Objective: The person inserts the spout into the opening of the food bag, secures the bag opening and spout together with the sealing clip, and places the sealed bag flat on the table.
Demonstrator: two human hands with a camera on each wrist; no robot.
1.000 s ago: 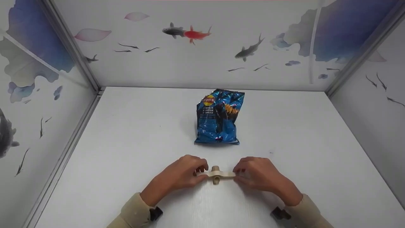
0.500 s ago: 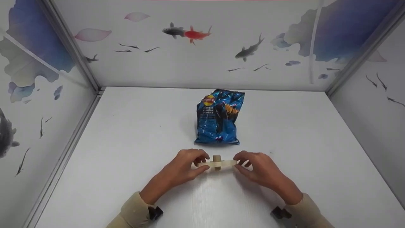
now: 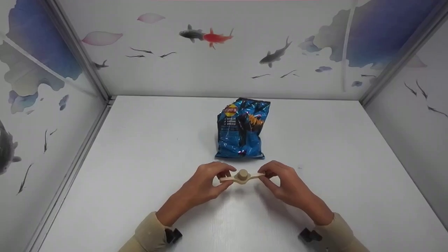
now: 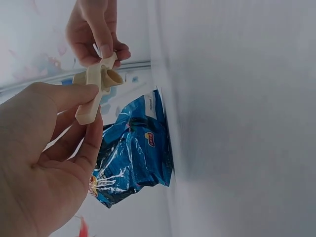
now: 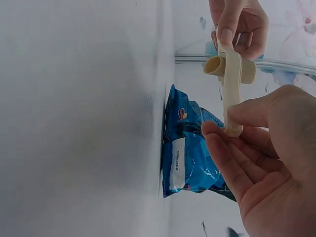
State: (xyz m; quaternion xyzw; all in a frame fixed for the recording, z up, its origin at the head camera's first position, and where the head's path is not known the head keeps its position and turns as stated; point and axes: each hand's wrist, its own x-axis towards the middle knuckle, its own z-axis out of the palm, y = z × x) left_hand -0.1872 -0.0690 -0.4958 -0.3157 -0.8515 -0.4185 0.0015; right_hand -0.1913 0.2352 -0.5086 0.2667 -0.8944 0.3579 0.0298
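A cream bag clip (image 3: 242, 177) is held up above the table, with a ridged round cap (image 5: 248, 72) on one side of its middle and a hollow slant-cut spout (image 4: 114, 77) on the other. My left hand (image 3: 207, 181) pinches its left end between thumb and fingers. At the right end, the thumb and fingers of my right hand (image 3: 284, 180) pinch the strip. Just beyond both hands, a blue Lay's chip bag (image 3: 241, 131) stands upright on the table, touched by neither hand. In the head view the cap faces up and hides the spout.
The white table (image 3: 147, 147) is bordered by a back wall (image 3: 224, 70) and side walls printed with fish and lotus leaves. Metal rails (image 3: 80, 147) run along the corners. Small black devices (image 3: 310, 235) sit at both wrists.
Both hands have moved the bag clip away from my body, closer to the chip bag. The clip has turned so its cap now faces up toward the head camera. The chip bag stays put.
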